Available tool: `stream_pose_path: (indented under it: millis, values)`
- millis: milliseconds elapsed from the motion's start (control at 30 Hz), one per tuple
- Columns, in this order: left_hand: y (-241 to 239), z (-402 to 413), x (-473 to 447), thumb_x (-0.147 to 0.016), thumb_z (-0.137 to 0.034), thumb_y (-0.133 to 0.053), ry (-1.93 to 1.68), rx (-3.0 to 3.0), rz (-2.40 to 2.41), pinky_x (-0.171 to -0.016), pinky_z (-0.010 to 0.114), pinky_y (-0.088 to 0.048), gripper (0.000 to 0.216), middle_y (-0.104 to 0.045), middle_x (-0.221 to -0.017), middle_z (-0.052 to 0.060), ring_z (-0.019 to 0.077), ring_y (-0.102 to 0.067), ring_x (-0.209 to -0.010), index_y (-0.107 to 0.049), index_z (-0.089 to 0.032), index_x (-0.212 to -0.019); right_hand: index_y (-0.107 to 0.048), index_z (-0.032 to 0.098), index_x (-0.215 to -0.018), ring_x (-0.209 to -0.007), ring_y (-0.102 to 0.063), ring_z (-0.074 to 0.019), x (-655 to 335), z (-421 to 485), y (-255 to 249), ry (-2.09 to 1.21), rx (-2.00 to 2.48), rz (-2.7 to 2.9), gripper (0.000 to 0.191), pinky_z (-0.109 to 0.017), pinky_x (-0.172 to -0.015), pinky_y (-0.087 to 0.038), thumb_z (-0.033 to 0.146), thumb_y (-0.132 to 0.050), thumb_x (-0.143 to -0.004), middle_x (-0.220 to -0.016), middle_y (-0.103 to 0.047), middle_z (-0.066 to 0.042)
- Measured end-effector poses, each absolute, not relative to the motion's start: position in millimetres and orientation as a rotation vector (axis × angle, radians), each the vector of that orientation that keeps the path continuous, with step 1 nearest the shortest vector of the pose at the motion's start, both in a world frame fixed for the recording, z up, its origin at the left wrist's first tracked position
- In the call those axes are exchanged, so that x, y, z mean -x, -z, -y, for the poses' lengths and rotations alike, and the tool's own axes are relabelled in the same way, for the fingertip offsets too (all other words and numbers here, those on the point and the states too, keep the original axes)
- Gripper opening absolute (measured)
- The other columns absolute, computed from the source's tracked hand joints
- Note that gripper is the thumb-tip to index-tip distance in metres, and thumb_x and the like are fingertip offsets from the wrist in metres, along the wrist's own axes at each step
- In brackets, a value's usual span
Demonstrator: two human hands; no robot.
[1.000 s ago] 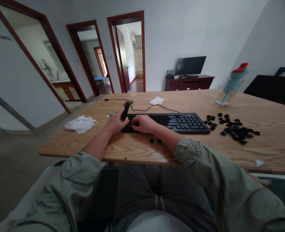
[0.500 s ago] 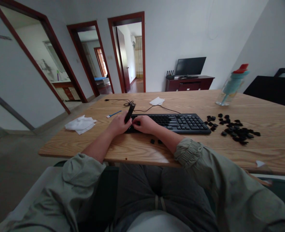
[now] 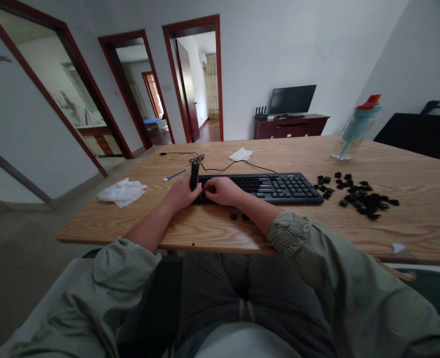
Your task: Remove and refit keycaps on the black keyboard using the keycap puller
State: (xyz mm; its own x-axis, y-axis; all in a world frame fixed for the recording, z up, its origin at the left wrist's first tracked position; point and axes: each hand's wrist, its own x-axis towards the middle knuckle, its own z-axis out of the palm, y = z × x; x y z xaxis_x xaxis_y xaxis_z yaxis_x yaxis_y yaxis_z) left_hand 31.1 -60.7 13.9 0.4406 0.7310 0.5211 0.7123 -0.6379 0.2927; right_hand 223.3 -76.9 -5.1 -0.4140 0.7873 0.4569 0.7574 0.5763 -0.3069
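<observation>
A black keyboard (image 3: 294, 189) lies across the wooden table in front of me. My left hand (image 3: 182, 191) is closed around a black, stick-shaped tool (image 3: 194, 174), which stands nearly upright at the keyboard's left end. Its lower tip is hidden by my fingers. My right hand (image 3: 222, 191) rests over the left part of the keyboard, thumb and fingers pinched close to my left fingertips. Whatever they pinch is too small to make out. Two loose black keycaps (image 3: 234, 217) sit on the wood just below my right wrist.
Several loose keycaps (image 3: 367, 199) form a pile right of the keyboard. A water bottle (image 3: 352, 132) with a red lid stands behind them. Crumpled white tissue (image 3: 122, 192) and a small blue brush (image 3: 175, 175) lie to the left. The keyboard's cable (image 3: 238, 165) runs behind it.
The black tool in my left hand has swung from leaning right to nearly upright. Both hands stay at the keyboard's left end. The whole view has shifted slightly.
</observation>
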Motion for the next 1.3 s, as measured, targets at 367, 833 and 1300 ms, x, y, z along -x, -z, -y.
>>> stream_pose_path:
  millis: [367,833,1300]
  values:
    - [-12.9,60.0,-32.4,-0.09,-0.027,-0.052,-0.783,-2.82,-1.522,-0.074,0.034,-0.048,0.022,-0.069,-0.094,0.01,0.0276,-0.068,-0.088,-0.055,-0.019,-0.111,-0.077,0.02,-0.093,-0.079,-0.066,-0.0199,-222.8,79.4,4.5,-0.041,1.22,2.267,0.02,-0.029,-0.071,-0.04,0.027,-0.06,-0.085,-0.09,-0.076,-0.006]
    - [-13.2,56.1,-25.8,-0.085,-0.025,-0.053,-0.723,-2.948,-1.528,-0.089,0.042,-0.045,0.018,-0.068,-0.099,0.013,0.0322,-0.063,-0.101,-0.056,-0.018,-0.101,-0.075,0.019,-0.102,-0.101,-0.063,-0.024,-221.3,88.8,3.6,0.114,1.143,2.402,0.025,-0.034,-0.079,-0.033,0.029,-0.056,-0.089,-0.104,-0.073,-0.008]
    - [-10.7,53.0,-17.9,-0.085,-0.027,-0.053,-0.909,-2.7,-1.539,-0.08,0.037,-0.048,0.014,-0.068,-0.092,0.009,0.0284,-0.066,-0.091,-0.053,-0.021,-0.098,-0.072,0.026,-0.124,-0.1,-0.06,-0.0244,-220.5,85.8,4.8,0.211,1.084,2.459,0.035,-0.037,-0.084,-0.032,0.029,-0.056,-0.093,-0.11,-0.07,-0.009]
